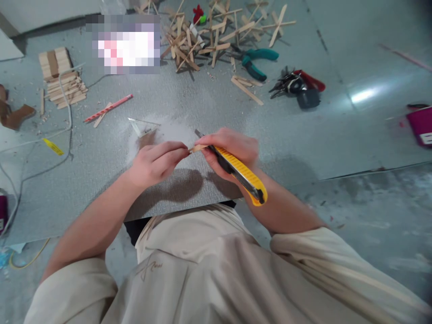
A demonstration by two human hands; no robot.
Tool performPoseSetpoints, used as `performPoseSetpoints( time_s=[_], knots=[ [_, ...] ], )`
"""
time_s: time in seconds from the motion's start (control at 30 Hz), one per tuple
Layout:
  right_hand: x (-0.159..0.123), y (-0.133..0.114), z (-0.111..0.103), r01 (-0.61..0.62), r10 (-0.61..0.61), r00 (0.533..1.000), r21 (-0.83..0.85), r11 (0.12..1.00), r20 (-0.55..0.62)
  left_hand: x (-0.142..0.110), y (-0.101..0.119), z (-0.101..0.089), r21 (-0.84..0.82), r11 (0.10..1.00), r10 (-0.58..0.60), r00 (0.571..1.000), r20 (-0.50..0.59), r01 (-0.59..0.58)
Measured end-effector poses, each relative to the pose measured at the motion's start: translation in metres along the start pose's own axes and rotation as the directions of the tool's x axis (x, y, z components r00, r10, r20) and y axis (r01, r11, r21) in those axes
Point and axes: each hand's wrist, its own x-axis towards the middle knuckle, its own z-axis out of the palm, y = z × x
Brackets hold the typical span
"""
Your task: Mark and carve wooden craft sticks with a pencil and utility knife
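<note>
Between my hands is a short piece of wooden craft stick (197, 148). My left hand (158, 163) pinches its left end with the fingertips closed. My right hand (232, 148) is closed around a yellow utility knife (241, 173), whose blade points up and left past the stick. The right fingers and thumb lie against the stick's other end; how firmly they grip it is hidden. A clear triangle ruler (140, 129) lies on the table beyond my left hand, amid pale dust.
A red pencil (108, 108) crosses a loose stick. Stacked craft sticks (62, 78) lie at the left near a white cable (70, 117). Joined sticks (184, 47) pile up at the back, beside teal-handled pliers (258, 58) and keys (290, 83). The table's front edge is close to my body.
</note>
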Motion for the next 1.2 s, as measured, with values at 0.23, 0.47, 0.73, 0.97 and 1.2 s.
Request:
performPoseSetpoints(
  time_s=[0.23, 0.47, 0.73, 0.97, 1.2],
  knots=[
    [0.004, 0.000, -0.002, 0.001, -0.002, 0.997, 0.017, 1.000, 0.077, -0.002, 0.000, -0.001, 0.004, 0.999, 0.050, 0.998, 0.033, -0.050],
    [0.006, -0.001, -0.001, -0.031, 0.021, 0.982, 0.049, 0.998, 0.187, 0.002, 0.001, -0.008, -0.039, 0.994, -0.085, 0.959, 0.271, 0.099],
    [0.007, -0.002, 0.000, 0.024, -0.044, 0.986, 0.119, 0.993, 0.163, 0.004, 0.002, -0.010, -0.044, 0.998, 0.046, 0.959, 0.278, -0.035],
    [0.002, -0.001, -0.001, -0.089, 0.075, 0.980, 0.068, 0.994, 0.182, 0.007, 0.004, -0.006, -0.008, 0.999, 0.048, 0.991, 0.125, -0.048],
    [-0.003, 0.005, 0.001, -0.046, 0.036, 0.997, 0.142, 0.989, 0.072, 0.014, 0.007, -0.004, 0.013, 0.999, -0.038, 0.999, 0.007, 0.038]
  ],
)
